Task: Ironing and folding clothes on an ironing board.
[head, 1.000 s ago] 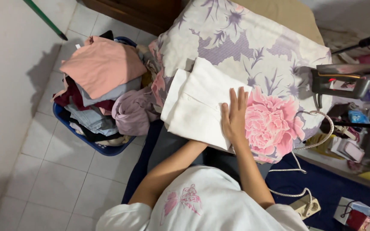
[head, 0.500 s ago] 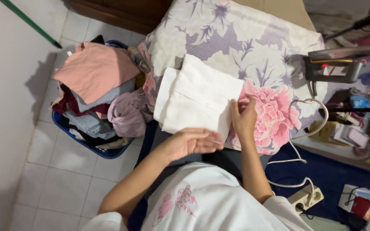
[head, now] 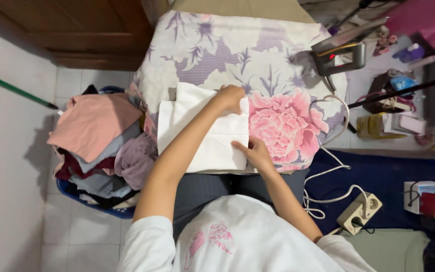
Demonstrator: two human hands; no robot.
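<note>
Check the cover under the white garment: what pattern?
Floral: the cover is pale with lilac-grey flowers and one large pink bloom, clearest in the head view, beside the garment.

One head-worn camera, looking almost straight down from above the person's own chest.

It faces the floral-covered padded worktop (head: 258,55) at arm's reach, so forearms run up from the bottom edge. To the view's left it takes in the blue plastic laundry basket (head: 84,199) on pale floor tiles (head: 66,236); to the right, a dark blue mat (head: 388,176). No second view overlaps.
</note>
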